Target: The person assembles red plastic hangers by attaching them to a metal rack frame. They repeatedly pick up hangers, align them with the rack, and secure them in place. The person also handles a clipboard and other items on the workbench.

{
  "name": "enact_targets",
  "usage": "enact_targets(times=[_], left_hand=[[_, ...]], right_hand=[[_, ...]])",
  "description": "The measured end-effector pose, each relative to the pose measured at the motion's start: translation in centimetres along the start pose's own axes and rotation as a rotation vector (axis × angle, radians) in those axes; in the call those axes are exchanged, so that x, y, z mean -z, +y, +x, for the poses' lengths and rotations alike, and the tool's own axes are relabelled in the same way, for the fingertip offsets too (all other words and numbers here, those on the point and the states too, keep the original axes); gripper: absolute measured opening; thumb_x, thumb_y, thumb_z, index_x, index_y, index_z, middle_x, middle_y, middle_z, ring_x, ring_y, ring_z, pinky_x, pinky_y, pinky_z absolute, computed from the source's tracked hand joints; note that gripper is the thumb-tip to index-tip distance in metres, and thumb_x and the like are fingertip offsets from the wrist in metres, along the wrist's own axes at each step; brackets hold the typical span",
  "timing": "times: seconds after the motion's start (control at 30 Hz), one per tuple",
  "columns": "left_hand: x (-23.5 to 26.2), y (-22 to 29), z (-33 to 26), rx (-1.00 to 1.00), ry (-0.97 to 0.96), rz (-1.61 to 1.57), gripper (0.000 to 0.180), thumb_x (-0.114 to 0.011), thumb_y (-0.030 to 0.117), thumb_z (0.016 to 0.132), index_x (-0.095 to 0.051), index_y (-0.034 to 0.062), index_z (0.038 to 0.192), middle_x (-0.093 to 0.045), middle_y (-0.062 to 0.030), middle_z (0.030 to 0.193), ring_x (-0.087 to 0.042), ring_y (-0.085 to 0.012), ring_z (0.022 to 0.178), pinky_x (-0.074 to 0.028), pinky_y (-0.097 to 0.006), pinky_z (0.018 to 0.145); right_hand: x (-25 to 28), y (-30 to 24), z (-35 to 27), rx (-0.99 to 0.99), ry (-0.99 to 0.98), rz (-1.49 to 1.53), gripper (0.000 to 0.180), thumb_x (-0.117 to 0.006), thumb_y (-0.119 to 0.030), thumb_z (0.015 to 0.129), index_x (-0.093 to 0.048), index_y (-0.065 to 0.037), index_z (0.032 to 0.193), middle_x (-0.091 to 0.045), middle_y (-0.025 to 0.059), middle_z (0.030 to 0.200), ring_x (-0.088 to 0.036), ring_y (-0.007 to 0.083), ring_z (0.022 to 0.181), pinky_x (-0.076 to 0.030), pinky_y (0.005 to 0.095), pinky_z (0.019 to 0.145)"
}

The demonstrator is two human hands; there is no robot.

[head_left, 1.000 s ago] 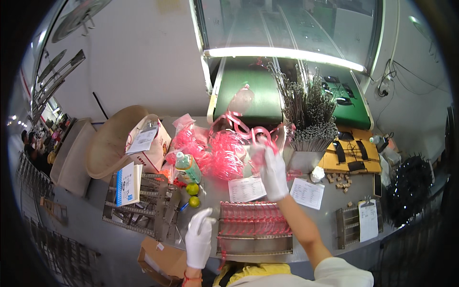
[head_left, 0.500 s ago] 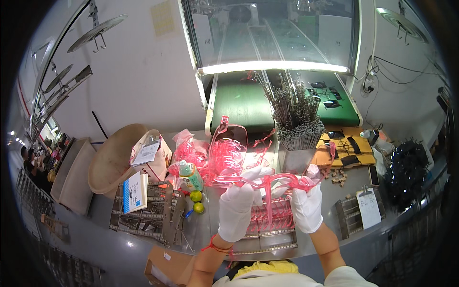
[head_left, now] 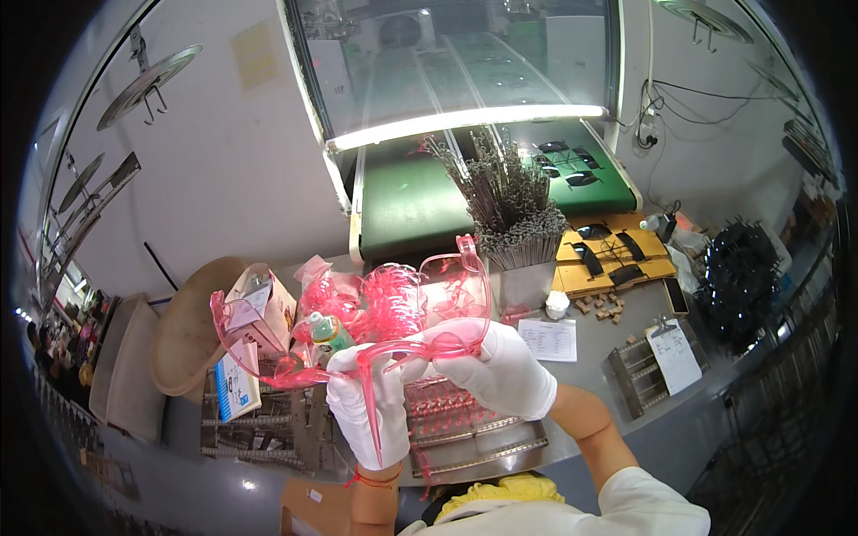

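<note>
A see-through pink plastic glasses frame [head_left: 367,384] is held up close before me, over the table. A long tapering arm of it points down in front of my left hand [head_left: 344,411], which is in a white glove and grips the frame near its middle. My right hand [head_left: 509,375], gloved too, pinches it a little further right, its fingertips partly hidden. Rims of the frame spread out to either side. Beneath my hands lies a metal rack [head_left: 487,438] with rows of small pink pieces.
Behind are pink plastic bundles [head_left: 393,295] and a metal holder [head_left: 527,290] full of thin wire rods. Sunglasses lie on a yellow board [head_left: 576,281] and on the green conveyor [head_left: 402,214]. More racks [head_left: 268,429] stand left, a bottle [head_left: 331,330] nearby, a clipboard [head_left: 675,357] right.
My right hand has come left, closer to my left hand, and the pink glasses frame has shifted left and tilted. A white sheet on the table now shows. The whole view has swung.
</note>
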State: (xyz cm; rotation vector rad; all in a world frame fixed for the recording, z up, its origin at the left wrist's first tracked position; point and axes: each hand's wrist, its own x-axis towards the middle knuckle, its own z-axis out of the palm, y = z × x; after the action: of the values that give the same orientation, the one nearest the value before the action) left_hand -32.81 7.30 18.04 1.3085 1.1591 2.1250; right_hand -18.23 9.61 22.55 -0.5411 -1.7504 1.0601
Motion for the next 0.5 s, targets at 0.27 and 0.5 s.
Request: enact_targets(times=[0.27, 0.5], left_hand=[[1.1, 2.3, 0.7, 0.374, -0.45, -0.177, 0.051, -0.04, 0.041, 0.104, -0.061, -0.0017, 0.122, -0.066, -0.0047, 0.079, -0.05, -0.0057, 0.061, -0.04, -0.021, 0.057], [4.2, 1.1, 0.4, 0.279, -0.444, -0.011, 0.046, -0.038, 0.037, 0.105, -0.065, -0.0005, 0.108, -0.07, -0.0086, 0.084, -0.052, -0.0074, 0.058, -0.039, -0.021, 0.053]], right_hand=[[2.8, -0.9, 3.3, 0.055, 0.301, 0.015, 0.037, -0.05, -0.033, 0.101, -0.06, 0.001, 0.11, -0.066, 0.0028, 0.093, -0.059, 0.0131, 0.083, -0.048, 0.0277, 0.077], [8.4, -1.3, 7.7, 0.057, 0.427, 0.593, 0.036, -0.054, -0.031, 0.1, -0.059, 0.003, 0.107, -0.057, -0.0006, 0.08, -0.054, 0.0072, 0.074, -0.045, 0.022, 0.067]])
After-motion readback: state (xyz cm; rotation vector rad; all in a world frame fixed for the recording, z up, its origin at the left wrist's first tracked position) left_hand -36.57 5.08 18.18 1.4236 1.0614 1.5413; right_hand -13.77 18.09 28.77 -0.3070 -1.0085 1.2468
